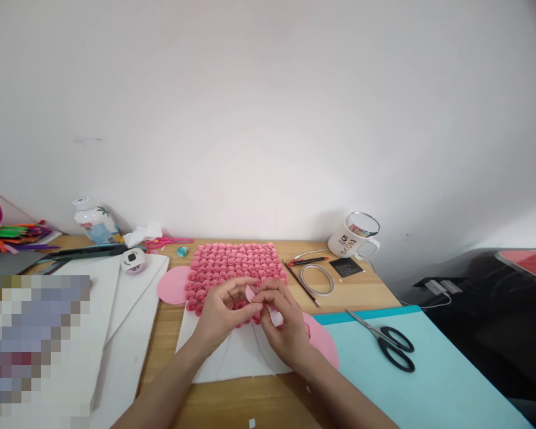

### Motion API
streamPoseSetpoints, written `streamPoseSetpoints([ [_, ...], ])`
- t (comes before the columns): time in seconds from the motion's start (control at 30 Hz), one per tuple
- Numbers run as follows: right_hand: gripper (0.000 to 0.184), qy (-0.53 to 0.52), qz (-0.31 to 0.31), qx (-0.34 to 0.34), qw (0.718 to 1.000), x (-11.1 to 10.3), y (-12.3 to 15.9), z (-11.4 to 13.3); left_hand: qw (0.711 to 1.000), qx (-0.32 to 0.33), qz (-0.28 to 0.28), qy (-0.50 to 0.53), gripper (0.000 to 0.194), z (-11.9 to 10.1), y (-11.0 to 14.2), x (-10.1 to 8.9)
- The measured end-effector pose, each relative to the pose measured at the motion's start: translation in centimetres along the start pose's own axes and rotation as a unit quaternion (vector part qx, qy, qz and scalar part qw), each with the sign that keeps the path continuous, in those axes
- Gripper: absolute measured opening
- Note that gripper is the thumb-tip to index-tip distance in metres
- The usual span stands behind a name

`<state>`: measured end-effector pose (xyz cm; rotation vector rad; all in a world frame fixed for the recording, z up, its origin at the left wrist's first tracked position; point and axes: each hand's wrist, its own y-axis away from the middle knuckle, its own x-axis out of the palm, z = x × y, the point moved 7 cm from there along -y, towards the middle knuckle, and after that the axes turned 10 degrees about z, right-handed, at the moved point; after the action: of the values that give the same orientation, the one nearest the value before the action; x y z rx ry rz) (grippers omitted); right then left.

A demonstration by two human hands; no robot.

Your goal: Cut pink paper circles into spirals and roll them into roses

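Between my two hands is a small curved pink paper piece (250, 293), partly hidden by the fingers. My left hand (227, 313) pinches it from the left, thumb and fingertips closed. From the right, my right hand (282, 319) grips it too, with bent fingers. Just beyond them, rows of rolled pink paper roses (232, 262) cover much of a white sheet (223, 357). One pink paper disc (174, 286) sticks out at the left of the roses. Another pink disc (326, 342) lies partly under my right forearm.
Black-handled scissors (395, 348) rest on a light blue board (442, 363) at right. A white mug (355, 235), pencils (302, 285) and a coiled cable (317, 280) stand or lie behind. Leftward are a bottle (96, 221), pink scissors (167, 242), a white tape dispenser (134, 261) and white sheets (134, 322).
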<state>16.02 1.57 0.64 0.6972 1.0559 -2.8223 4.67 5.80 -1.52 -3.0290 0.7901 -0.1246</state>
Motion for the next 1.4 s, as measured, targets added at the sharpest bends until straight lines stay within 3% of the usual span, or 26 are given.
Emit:
streamPoseSetpoints([
  [0.3, 0.045, 0.038, 0.024, -0.026, 0.999, 0.6, 0.0, 0.5, 1.000, -0.019, 0.021, 0.000, 0.044, 0.4, 0.1, 0.7],
  [0.5, 0.031, 0.105, 0.033, -0.036, 0.993, 1.2, 0.6, 0.1, 0.999, -0.035, 0.034, 0.005, 0.046, 0.6, 0.2, 1.5],
  [0.63, 0.032, 0.099, 0.028, -0.071, 0.992, 1.0, 0.7, 0.5, 0.998, -0.032, 0.036, 0.050, 0.047, 0.8, 0.1, 1.4],
  [0.77, 0.033, 0.111, -0.035, -0.065, 0.991, 0.1, 0.7, 0.4, 0.993, -0.034, 0.017, 0.114, 0.047, 1.0, 0.0, 0.7],
  [0.9, 0.019, 0.124, -0.086, -0.054, 0.987, -0.6, 0.8, 0.3, 0.984, -0.044, -0.011, 0.174, 0.040, 1.3, -0.1, 0.0],
  [1.2, 0.015, 0.188, -0.048, -0.093, 0.977, -0.1, 0.9, 0.8, 0.980, -0.045, -0.015, 0.196, 0.022, 1.2, -0.3, -0.1],
  [1.4, 0.016, 0.118, -0.053, -0.056, 0.990, -0.7, 0.4, 0.3, 0.985, -0.038, -0.017, 0.170, 0.021, 1.0, -0.3, -0.6],
])
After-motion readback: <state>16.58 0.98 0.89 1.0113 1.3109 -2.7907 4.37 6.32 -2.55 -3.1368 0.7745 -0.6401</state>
